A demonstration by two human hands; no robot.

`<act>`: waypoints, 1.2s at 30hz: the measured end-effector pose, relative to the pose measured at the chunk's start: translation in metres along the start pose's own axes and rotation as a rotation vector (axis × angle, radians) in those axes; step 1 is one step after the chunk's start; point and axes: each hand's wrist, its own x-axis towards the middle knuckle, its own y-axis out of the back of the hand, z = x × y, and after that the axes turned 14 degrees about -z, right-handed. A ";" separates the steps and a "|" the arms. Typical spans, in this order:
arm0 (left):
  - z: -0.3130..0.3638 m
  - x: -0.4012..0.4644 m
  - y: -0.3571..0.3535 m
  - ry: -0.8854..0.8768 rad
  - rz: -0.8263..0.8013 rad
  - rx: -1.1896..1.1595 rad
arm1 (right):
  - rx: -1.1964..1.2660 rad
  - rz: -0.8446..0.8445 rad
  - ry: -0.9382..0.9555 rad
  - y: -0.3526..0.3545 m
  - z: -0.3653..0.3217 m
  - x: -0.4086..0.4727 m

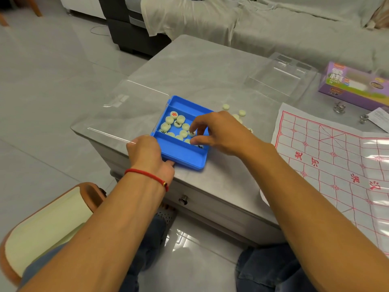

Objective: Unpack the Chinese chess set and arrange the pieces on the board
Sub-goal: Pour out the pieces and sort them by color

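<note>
A person sits at a grey surface (pixel 189 66). A blue tray (pixel 185 153) lies near its left edge, with cream round pieces (pixel 176 125) loose in the middle compartment. The left hand (pixel 147 153), a red cord (pixel 147 175) on its wrist, grasps the tray's near left corner. The right hand (pixel 219 131) reaches into the tray, thumb and forefinger pinching one piece (pixel 191 133). A few more pieces (pixel 233 111) lie on the surface just beyond the tray to the right. The paper board (pixel 336 165), red-lined, lies spread at the right. A purple box (pixel 353 85) stands at the far right, a clear lid (pixel 280 74) left of it.
</note>
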 end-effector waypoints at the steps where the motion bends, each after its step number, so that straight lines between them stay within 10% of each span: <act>1: 0.000 0.000 0.001 0.004 -0.008 0.000 | -0.003 0.004 -0.019 0.000 0.001 0.000; 30: 0.003 0.023 0.007 0.115 0.103 0.011 | 0.027 -0.279 -0.015 0.019 0.003 -0.013; 36: -0.001 0.015 0.007 0.049 0.026 -0.004 | 0.200 0.156 -0.118 0.034 0.034 -0.021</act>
